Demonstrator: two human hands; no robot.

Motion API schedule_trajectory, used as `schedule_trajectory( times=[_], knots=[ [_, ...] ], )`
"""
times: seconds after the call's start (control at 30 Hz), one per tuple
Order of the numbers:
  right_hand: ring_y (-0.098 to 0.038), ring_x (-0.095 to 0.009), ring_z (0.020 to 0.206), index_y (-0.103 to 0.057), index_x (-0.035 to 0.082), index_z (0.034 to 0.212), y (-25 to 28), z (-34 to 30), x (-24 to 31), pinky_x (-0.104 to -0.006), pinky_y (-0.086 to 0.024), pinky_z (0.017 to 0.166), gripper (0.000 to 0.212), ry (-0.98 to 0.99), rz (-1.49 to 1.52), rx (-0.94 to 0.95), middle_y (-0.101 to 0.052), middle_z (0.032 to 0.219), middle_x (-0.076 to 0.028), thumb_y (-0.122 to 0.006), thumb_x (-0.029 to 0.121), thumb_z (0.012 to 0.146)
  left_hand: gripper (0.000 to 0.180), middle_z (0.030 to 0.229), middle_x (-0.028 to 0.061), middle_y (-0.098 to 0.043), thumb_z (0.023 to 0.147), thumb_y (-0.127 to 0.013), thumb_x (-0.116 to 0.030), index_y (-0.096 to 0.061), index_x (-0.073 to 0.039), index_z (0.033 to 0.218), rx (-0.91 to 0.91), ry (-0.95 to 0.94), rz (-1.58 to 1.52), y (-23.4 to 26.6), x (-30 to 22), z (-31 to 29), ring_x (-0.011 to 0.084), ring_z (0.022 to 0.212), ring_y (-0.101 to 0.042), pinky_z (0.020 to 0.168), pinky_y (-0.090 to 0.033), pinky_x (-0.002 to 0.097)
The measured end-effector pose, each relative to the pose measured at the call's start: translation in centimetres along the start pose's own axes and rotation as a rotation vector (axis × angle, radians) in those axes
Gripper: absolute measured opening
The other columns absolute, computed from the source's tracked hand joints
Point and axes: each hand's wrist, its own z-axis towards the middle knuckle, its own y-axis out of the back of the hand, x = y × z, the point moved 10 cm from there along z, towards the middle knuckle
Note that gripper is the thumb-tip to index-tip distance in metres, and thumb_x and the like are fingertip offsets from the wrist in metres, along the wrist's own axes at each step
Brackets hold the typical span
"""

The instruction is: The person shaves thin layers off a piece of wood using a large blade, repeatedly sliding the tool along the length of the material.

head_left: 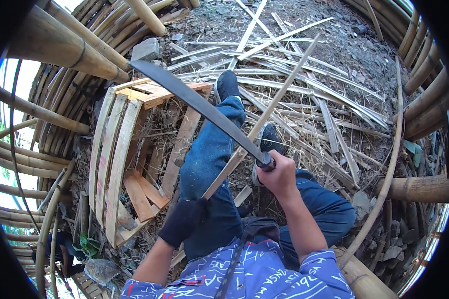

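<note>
My right hand (280,178) is bare and closed round the dark handle of a machete (199,103). Its long, curved blade points up and to the left, over my outstretched leg. In a black glove, my left hand (185,222) is closed on the lower part of a long bamboo strip (287,85). The strip slants up to the right between my legs, and the blade crosses it just ahead of the handle. Whether the edge touches the strip or passes above it, I cannot tell. The gloved fingertips are hard to make out.
Several split bamboo strips (329,99) lie crossed over the dirt ahead. A slatted wooden crate (118,164) with loose boards stands at my left. Thick bamboo poles (65,45) rise on both sides. A grey stone block (145,50) sits behind the crate. Another person (65,251) shows partly at the lower left.
</note>
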Motion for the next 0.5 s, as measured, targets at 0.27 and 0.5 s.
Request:
schedule_trajectory(
  times=[0.27, 0.5],
  knots=[
    [-0.061, -0.034, 0.059, -0.055, 0.007, 0.071, -1.2, 0.4, -0.1, -0.0406, -0.049, 0.053, 0.018, 0.083, -0.117, 0.016, -0.060, 0.063, -0.013, -0.069, 0.011, 0.060, 0.010, 0.062, 0.0116, -0.056, 0.087, -0.047, -0.012, -0.053, -0.004, 0.085, -0.059, -0.225, 0.171, 0.2, -2.8, -0.4, 0.0303, 0.055, -0.058, 0.051, -0.044, 0.0403],
    [-0.060, -0.033, 0.058, -0.053, 0.007, 0.069, -1.6, 2.7, -2.0, -0.0407, -0.047, 0.053, 0.023, 0.137, -0.283, 0.036, -0.059, 0.062, -0.013, -0.071, 0.011, 0.055, 0.009, 0.066, 0.0127, -0.058, 0.084, -0.050, -0.013, -0.053, -0.004, 0.083, -0.022, -0.182, 0.169, -0.2, -3.1, -0.3, 0.0313, 0.058, -0.059, 0.051, -0.044, 0.0412]
  ],
)
